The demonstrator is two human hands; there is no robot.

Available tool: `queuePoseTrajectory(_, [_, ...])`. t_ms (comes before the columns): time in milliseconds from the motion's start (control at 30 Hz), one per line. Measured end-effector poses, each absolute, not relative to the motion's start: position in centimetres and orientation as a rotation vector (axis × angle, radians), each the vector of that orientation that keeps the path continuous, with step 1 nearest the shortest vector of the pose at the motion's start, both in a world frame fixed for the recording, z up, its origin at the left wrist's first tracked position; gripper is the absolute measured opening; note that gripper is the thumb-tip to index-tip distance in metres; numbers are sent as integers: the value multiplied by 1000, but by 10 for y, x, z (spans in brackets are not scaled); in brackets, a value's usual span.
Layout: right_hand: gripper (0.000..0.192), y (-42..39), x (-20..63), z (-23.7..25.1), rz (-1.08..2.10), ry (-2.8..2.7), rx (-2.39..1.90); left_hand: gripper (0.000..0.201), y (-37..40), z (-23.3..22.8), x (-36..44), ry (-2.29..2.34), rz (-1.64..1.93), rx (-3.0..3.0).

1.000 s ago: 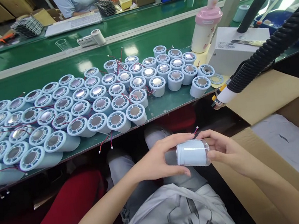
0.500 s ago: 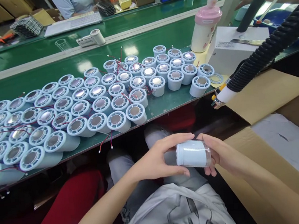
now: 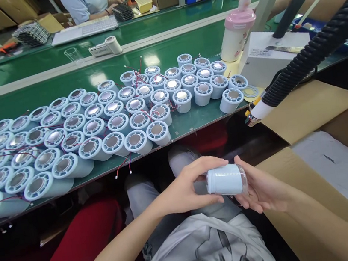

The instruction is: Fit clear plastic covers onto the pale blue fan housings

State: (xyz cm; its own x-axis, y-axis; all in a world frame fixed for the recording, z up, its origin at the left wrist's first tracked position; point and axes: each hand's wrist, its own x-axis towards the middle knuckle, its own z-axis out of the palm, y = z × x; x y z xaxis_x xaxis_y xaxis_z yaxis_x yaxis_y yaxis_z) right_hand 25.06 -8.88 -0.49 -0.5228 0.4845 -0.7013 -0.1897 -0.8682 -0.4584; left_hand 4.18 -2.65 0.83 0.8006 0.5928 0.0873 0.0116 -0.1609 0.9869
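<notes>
Over the person's lap, below the green workbench (image 3: 192,123), the left hand (image 3: 185,191) pinches a pale-blue cylindrical housing (image 3: 226,180) lying sideways against the right hand (image 3: 261,189), whose fingers are spread flat.

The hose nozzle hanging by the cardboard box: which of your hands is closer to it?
Right. The right hand cradles the white cylinder below and slightly left of the hose nozzle; the left hand grips the cylinder's other end, farther left.

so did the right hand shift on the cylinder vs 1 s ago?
Yes. The right hand dropped from gripping the white cylinder's end to cupping it from below, lower against the cardboard box edge.
</notes>
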Motion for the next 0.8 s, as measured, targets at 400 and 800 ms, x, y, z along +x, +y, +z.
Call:
queuePoseTrajectory(400, [57, -106, 266, -11, 925, -1829, -1077, 72, -28, 18, 38, 611, 361, 1342])
queuePoseTrajectory(800, [54, -111, 265, -1, 1083, -1650, -1240, 78, -35, 10, 38, 505, 319, 1149])
